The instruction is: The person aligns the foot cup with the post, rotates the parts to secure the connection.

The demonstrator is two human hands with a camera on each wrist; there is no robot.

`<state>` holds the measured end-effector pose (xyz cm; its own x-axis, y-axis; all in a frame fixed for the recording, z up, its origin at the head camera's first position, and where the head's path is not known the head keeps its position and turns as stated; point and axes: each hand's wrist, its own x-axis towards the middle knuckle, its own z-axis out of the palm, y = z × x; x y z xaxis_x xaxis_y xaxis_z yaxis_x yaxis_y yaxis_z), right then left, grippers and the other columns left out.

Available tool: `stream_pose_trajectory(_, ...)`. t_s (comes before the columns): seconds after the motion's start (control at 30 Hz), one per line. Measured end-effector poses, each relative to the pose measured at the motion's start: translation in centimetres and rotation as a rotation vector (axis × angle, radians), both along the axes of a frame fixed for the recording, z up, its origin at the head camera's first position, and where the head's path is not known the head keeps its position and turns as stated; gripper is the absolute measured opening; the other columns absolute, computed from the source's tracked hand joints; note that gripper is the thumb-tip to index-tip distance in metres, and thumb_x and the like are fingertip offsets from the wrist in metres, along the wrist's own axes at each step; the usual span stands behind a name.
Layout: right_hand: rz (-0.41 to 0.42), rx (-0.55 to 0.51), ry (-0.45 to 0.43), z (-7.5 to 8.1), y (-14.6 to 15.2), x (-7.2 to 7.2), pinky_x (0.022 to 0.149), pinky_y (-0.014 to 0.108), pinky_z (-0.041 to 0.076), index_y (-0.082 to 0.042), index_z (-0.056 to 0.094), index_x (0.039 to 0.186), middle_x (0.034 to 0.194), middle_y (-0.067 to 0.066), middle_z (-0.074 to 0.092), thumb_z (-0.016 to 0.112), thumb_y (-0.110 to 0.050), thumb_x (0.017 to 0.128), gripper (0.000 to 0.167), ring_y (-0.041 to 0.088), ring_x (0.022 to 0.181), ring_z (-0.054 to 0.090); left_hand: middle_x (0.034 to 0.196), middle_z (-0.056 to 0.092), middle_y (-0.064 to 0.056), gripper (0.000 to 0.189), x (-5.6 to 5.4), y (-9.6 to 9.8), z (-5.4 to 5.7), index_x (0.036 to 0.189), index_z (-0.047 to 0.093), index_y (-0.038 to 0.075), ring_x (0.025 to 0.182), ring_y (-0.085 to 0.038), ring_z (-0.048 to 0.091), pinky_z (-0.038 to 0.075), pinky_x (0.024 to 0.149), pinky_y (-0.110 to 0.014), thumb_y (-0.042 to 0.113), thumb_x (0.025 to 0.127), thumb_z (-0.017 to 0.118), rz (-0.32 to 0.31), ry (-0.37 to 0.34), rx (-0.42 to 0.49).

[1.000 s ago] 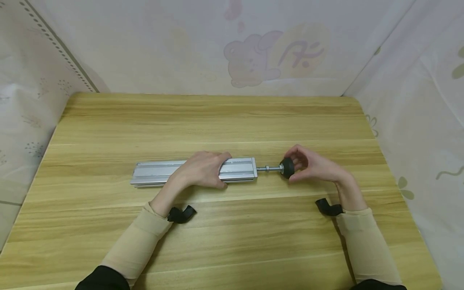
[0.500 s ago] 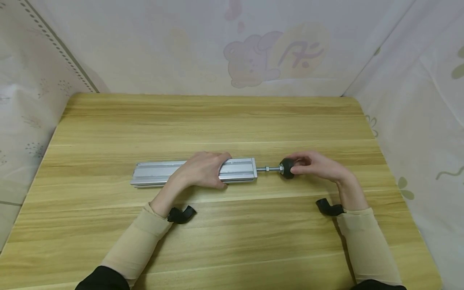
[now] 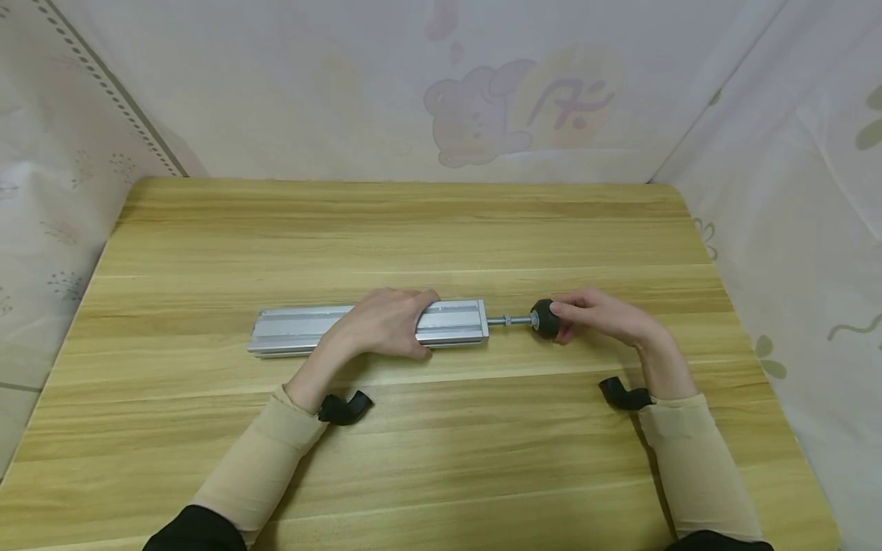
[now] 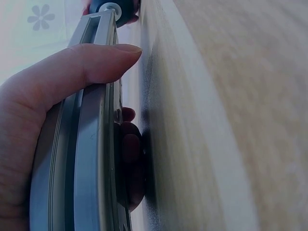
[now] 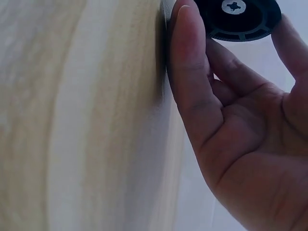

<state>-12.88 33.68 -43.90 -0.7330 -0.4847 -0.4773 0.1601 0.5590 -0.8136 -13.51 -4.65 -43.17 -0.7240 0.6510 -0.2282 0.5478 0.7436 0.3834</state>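
Observation:
A silver aluminium profile (image 3: 451, 317) with lengthwise grooves lies flat across the wooden table. Out of its right end plate runs a threaded rod (image 3: 508, 321) with a nut, ending in a black levelling foot (image 3: 546, 320). My left hand (image 3: 387, 321) grips the profile right of its middle; thumb and fingers straddle its two long sides in the left wrist view. At the far right end, my right hand (image 3: 606, 317) pinches the foot by its rim. The right wrist view shows the foot's ribbed underside (image 5: 257, 21) with a cross-head screw (image 5: 234, 6) between the fingertips.
The wooden tabletop (image 3: 427, 474) is bounded by a pale patterned curtain (image 3: 310, 92) at the back and both sides. Black curved camera mounts stick out from the left wrist (image 3: 346, 408) and right wrist (image 3: 625, 393), low over the table.
My right fingers have closed onto the levelling foot from a wide-open pose, then shifted round its rim, thumb upward. The left hand and profile have stayed in place.

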Motion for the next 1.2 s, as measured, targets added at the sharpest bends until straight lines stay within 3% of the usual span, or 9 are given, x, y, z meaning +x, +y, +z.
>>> stream_pose_trajectory(0.1,0.004,-0.017,0.005,0.1,0.0,0.1,0.090,0.033,0.058,0.006,0.057,0.137,0.102,0.017,0.072,0.051,-0.032,0.107,0.049,0.026,0.090,0.073,0.099,0.070,0.006,0.072,0.0,0.0,0.0,0.132,0.056,0.020,0.082,-0.016,0.062,0.050,0.077,-0.036,0.043,0.068,0.081,0.001,-0.003,-0.003)
stream_pose_trajectory(0.23,0.024,-0.024,0.059,0.2,0.2,0.2,0.090,0.035,0.058,-0.006,0.046,0.151,0.121,0.017,0.064,0.054,-0.031,0.106,0.052,0.025,0.101,0.068,0.099,0.070,0.005,0.073,0.0,0.0,0.1,0.132,0.056,0.020,0.082,-0.017,0.062,0.051,0.076,-0.037,0.043,0.068,0.081,-0.001,-0.002,-0.005)
stream_pose_trajectory(0.33,0.039,-0.022,0.134,0.5,0.3,0.4,0.095,0.032,0.055,-0.013,0.045,0.152,0.136,0.014,0.057,0.065,-0.025,0.101,0.056,0.021,0.114,0.062,0.099,0.070,0.005,0.072,0.1,0.0,0.2,0.132,0.056,0.020,0.082,-0.017,0.062,0.051,0.076,-0.036,0.043,0.068,0.081,0.000,-0.004,-0.004)
stream_pose_trajectory(0.5,0.092,-0.122,0.220,0.7,0.0,0.4,0.102,0.029,0.053,-0.010,0.039,0.153,0.149,0.016,0.049,0.085,-0.010,0.082,0.085,0.017,0.125,0.057,0.099,0.070,0.005,0.072,0.1,0.0,0.2,0.132,0.056,0.019,0.082,-0.017,0.062,0.051,0.077,-0.036,0.043,0.068,0.081,0.000,-0.007,0.001)
stream_pose_trajectory(0.63,0.129,-0.135,0.263,0.7,-0.6,0.4,0.101,0.024,0.051,-0.009,0.041,0.148,0.148,0.016,0.049,0.091,-0.009,0.074,0.089,0.012,0.127,0.054,0.098,0.070,0.005,0.072,0.0,0.1,0.2,0.132,0.057,0.019,0.081,-0.016,0.062,0.050,0.076,-0.036,0.042,0.068,0.081,-0.003,-0.007,0.007)
stream_pose_trajectory(0.83,0.115,-0.047,0.290,0.5,-1.2,0.6,0.098,0.024,0.052,-0.009,0.049,0.134,0.134,0.011,0.056,0.093,-0.014,0.073,0.076,0.022,0.120,0.056,0.097,0.070,0.004,0.072,0.0,0.0,0.1,0.132,0.057,0.018,0.080,-0.016,0.062,0.051,0.075,-0.037,0.041,0.068,0.082,-0.007,-0.006,0.009)
stream_pose_trajectory(1.03,0.067,-0.026,0.247,0.4,-1.2,0.7,0.092,0.033,0.055,-0.009,0.050,0.130,0.127,0.012,0.058,0.091,-0.017,0.075,0.069,0.026,0.108,0.062,0.098,0.070,0.004,0.073,-0.1,0.0,0.1,0.132,0.057,0.018,0.080,-0.016,0.062,0.051,0.076,-0.038,0.042,0.068,0.082,-0.011,-0.006,0.008)
stream_pose_trajectory(1.2,0.054,-0.021,0.240,0.3,-0.8,0.5,0.083,0.031,0.055,-0.008,0.054,0.131,0.121,0.013,0.061,0.089,-0.017,0.078,0.063,0.025,0.099,0.061,0.100,0.071,0.004,0.073,0.0,0.0,0.2,0.132,0.057,0.018,0.082,-0.016,0.062,0.052,0.079,-0.039,0.042,0.068,0.082,-0.008,-0.007,0.008)
